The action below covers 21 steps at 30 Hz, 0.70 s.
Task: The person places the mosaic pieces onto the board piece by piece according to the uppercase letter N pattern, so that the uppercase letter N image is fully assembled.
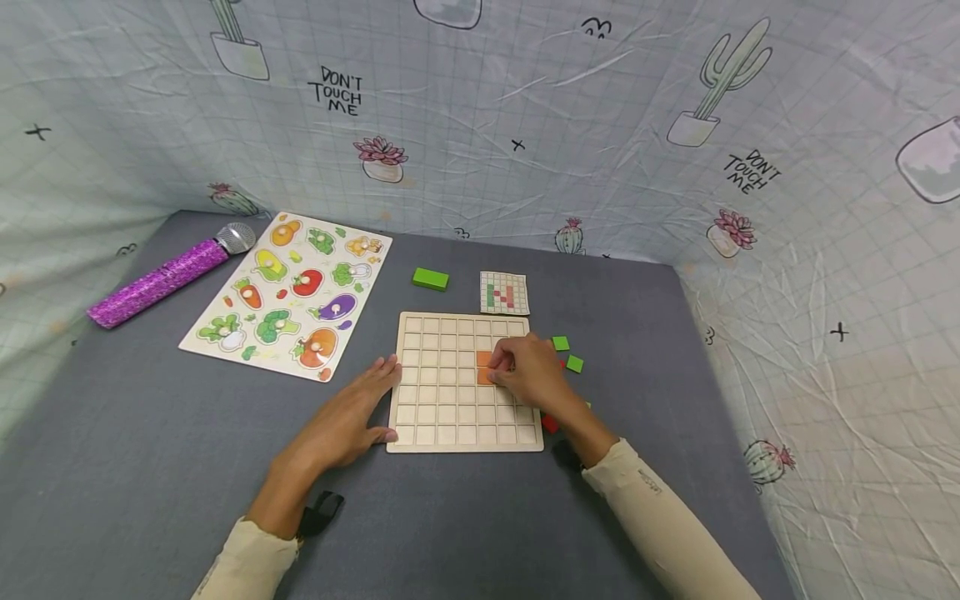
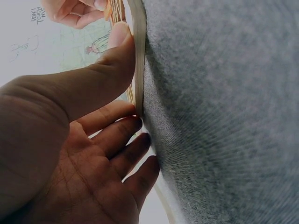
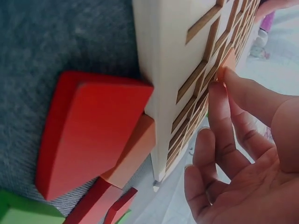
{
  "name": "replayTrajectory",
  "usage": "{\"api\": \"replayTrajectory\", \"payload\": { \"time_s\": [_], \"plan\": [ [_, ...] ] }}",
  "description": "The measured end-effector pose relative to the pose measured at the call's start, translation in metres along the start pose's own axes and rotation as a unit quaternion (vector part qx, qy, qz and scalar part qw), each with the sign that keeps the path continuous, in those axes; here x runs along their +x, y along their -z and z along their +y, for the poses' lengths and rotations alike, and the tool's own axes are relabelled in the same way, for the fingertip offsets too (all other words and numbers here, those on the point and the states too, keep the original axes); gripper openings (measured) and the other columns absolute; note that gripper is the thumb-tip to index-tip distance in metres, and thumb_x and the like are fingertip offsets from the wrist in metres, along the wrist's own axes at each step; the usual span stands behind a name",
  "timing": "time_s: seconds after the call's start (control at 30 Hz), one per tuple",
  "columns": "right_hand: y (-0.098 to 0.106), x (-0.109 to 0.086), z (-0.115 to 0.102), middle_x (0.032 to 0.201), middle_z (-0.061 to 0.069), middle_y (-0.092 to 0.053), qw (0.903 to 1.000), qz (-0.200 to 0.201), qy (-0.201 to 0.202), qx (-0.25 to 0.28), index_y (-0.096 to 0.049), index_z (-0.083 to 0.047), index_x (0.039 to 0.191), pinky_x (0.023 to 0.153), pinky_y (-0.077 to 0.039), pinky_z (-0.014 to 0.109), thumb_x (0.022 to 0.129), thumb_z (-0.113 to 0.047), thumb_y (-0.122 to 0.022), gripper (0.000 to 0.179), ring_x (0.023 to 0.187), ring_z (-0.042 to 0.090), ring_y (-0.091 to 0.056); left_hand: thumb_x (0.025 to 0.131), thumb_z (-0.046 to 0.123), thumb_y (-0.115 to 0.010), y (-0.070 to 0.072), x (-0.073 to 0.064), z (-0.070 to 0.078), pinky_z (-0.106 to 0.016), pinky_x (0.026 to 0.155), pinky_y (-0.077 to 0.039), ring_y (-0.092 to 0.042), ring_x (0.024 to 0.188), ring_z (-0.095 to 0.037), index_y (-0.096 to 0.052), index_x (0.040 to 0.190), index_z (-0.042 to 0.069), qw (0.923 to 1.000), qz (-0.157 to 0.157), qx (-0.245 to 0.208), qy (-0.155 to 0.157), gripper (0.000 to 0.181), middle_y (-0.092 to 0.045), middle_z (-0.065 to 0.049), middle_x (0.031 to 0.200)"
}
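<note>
A wooden grid board lies on the table with square cells marked out by thin ridges. My left hand rests at its left edge, fingers extended and thumb touching the side near the lower corner. Over the board's right half, my right hand pinches an orange square tile between thumb and fingertips, low on the grid. Directly above that tile in the head view, another orange tile sits in a cell. Part of the grid is hidden beneath the right hand.
Red pieces, green squares and an orange piece lie by the board's right edge. Behind the board are a small pattern card and a green block. A vegetable puzzle board and a purple glitter microphone lie at left.
</note>
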State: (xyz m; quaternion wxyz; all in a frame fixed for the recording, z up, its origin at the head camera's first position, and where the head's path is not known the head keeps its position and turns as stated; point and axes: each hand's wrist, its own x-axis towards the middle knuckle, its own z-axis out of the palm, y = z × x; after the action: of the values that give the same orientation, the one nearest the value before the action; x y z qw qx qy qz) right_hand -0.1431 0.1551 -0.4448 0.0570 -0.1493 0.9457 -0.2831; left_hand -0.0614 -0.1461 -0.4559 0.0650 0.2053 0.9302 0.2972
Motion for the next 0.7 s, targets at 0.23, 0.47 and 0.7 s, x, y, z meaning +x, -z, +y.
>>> {"api": "replayTrajectory", "payload": {
  "time_s": [0.23,0.47,0.7],
  "plan": [
    [0.001,0.0,0.001,0.073,-0.005,-0.072,0.9999,-0.004,0.012,0.004,-0.078,-0.018,0.084,0.103,-0.037,0.054,0.087,-0.013,-0.087,0.011,0.094,0.021,-0.058,0.082,0.008,-0.09,0.0,0.0,0.0,-0.062,0.126,-0.033,-0.032,0.159,-0.045,-0.042,0.159,-0.006,1.0,0.003,0.004,-0.001,0.092,-0.036,-0.023,0.171],
    [0.013,-0.008,0.009,0.078,-0.003,-0.075,0.9994,0.004,0.01,0.033,-0.08,-0.018,0.088,0.101,-0.042,0.05,0.087,-0.013,-0.087,0.009,0.094,0.022,-0.059,0.082,0.009,-0.09,-0.002,0.0,0.0,-0.062,0.126,-0.033,-0.032,0.159,-0.046,-0.042,0.159,-0.006,1.0,0.001,0.003,-0.001,0.092,-0.036,-0.023,0.171],
    [0.029,-0.02,0.024,0.082,-0.002,-0.076,0.9988,0.018,0.005,0.045,-0.08,-0.018,0.09,0.088,-0.044,0.042,0.087,-0.013,-0.088,0.01,0.095,0.027,-0.059,0.082,0.008,-0.09,-0.001,0.0,-0.001,-0.062,0.126,-0.033,-0.031,0.16,-0.046,-0.042,0.159,-0.006,1.0,0.002,-0.001,-0.001,0.092,-0.036,-0.023,0.171]
  ]
}}
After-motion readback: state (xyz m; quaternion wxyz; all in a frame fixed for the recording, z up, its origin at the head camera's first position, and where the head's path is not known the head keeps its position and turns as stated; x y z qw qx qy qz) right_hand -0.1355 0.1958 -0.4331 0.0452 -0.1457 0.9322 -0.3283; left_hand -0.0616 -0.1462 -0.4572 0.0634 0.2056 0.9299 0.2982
